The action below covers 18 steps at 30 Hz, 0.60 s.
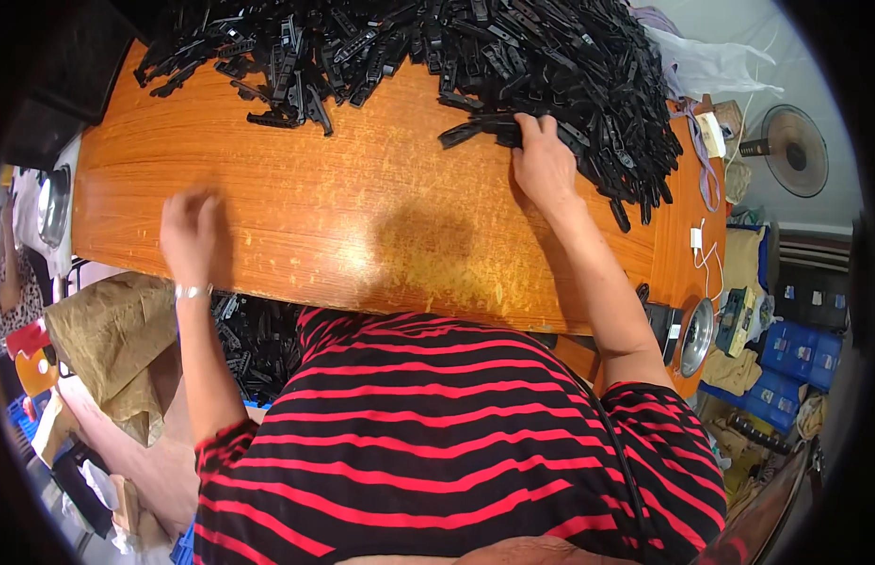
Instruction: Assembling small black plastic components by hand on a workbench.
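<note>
A big heap of black plastic clip parts (437,47) covers the far side of the orange wooden table (343,207). My right hand (543,160) reaches into the near edge of the heap, its fingers closed around a few of the black parts (475,127). My left hand (191,231) hovers blurred over the table's near left edge; its fingers look curled and I cannot tell whether it holds anything. A bracelet sits on that wrist.
Below the table's left edge, a sack or box of more black parts (254,339) stands beside a brown bag (112,334). A fan (793,149), white cables (706,250), a metal bowl (696,334) and blue crates (800,353) lie at the right.
</note>
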### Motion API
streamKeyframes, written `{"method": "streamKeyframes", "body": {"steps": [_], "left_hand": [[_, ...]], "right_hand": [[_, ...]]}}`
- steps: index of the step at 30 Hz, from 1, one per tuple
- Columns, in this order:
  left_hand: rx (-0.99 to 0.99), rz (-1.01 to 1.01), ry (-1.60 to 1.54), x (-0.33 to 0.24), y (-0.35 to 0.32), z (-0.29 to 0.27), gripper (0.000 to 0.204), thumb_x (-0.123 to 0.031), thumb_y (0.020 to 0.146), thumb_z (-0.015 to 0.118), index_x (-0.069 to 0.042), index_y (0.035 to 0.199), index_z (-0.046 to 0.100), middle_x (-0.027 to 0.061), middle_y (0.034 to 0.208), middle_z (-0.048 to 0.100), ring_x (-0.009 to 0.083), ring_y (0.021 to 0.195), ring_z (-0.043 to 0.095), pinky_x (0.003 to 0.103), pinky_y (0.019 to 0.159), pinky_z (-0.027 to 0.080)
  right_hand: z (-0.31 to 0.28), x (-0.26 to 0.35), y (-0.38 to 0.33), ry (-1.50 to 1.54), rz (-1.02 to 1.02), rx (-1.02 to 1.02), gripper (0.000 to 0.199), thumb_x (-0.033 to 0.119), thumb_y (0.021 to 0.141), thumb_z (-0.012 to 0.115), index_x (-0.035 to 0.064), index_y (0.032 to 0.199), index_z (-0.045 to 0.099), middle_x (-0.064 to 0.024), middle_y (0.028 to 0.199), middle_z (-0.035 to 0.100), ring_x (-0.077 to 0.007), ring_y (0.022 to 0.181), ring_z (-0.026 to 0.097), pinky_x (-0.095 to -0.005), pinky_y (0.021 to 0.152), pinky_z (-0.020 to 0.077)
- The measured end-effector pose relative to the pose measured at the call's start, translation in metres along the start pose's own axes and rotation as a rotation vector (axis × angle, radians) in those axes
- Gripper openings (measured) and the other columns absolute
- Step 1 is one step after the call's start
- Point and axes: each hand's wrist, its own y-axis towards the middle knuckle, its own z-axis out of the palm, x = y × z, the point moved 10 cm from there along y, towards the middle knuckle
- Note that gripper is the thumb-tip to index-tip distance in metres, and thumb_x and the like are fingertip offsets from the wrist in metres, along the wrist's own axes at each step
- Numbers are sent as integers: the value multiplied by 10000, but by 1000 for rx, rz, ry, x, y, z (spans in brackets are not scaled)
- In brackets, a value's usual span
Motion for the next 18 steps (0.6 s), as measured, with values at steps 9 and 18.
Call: {"method": "streamKeyframes", "body": {"steps": [9,18], "left_hand": [[5,201,35,-71,73,77,410,-79,805,659,-89,1206,574,143,1164,573,333,1077,538,376,901,455],[13,220,-5,-89,50,78,254,-64,757,692,-77,1004,639,115,953,624,320,930,568,385,817,471]], "right_hand": [[-3,112,17,337,-330,-85,374,69,805,652,84,1164,549,-134,1022,535,-363,815,616,-436,670,517],[1,141,-7,326,-520,-62,208,17,836,604,72,1036,623,-113,930,539,-326,701,613,-400,556,504]]}}
